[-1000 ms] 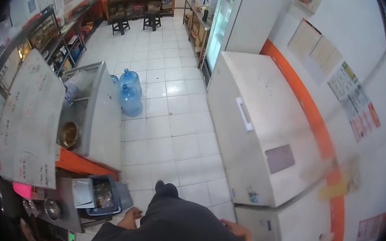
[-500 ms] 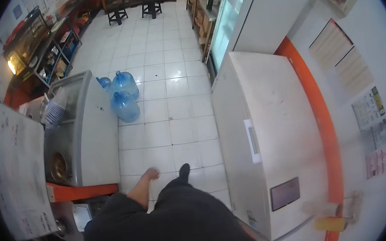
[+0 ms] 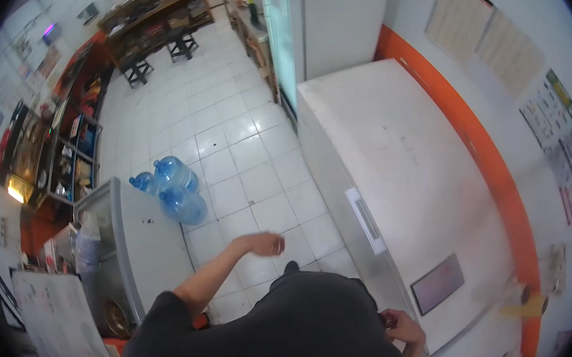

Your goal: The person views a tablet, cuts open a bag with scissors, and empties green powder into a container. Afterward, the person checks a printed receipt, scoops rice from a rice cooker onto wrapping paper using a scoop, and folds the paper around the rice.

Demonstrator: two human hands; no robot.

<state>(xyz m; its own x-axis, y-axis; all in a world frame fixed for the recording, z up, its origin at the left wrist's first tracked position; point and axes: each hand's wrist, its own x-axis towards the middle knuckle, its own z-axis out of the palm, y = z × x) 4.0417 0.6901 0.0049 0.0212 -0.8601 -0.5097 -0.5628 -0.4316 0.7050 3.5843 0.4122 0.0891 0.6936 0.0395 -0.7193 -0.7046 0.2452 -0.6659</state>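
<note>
Head view, and the left hand [image 3: 265, 244] is hovering over the white tiled floor [image 3: 278, 200], fingers curling inward (whether they're gripping anything, I cannot tell), while the blue water bottles [image 3: 182, 203] are standing beyond it to the left! Over here, the right hand [image 3: 403, 327] is bending its fingers beside the dark shirt [image 3: 268, 352], near the white freezer [image 3: 416, 173], its grip escaping me too.

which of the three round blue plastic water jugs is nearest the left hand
The round, blue plastic water jug lowest in view; the other two jugs stand farther back from the left hand.
</note>
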